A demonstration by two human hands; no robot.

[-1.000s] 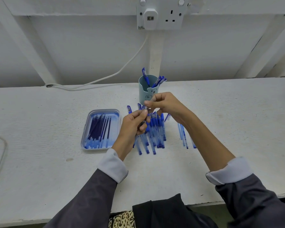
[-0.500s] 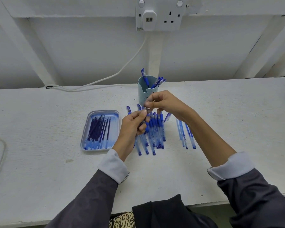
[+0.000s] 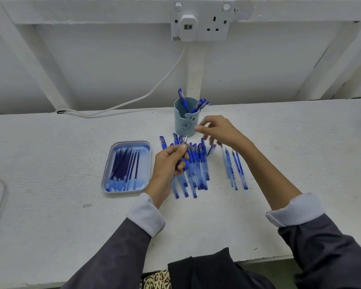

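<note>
The left hand [image 3: 169,161] gripped the pen [image 3: 184,140] tip-up — best held steady and tight — while the right hand [image 3: 217,130], too blurry to tell open or closed, hovered by the cup [image 3: 183,124].

One view only: head-worn, wide-angle. Faces forward and down over the bench [image 3: 50,205] to the wall; socket [image 3: 199,21] at the 12 o'clock edge, sleeves [image 3: 113,257] at 5 and 7. Close in: left grip [image 3: 168,163] near centre, pen cup [image 3: 184,122] just toward 12.
</note>
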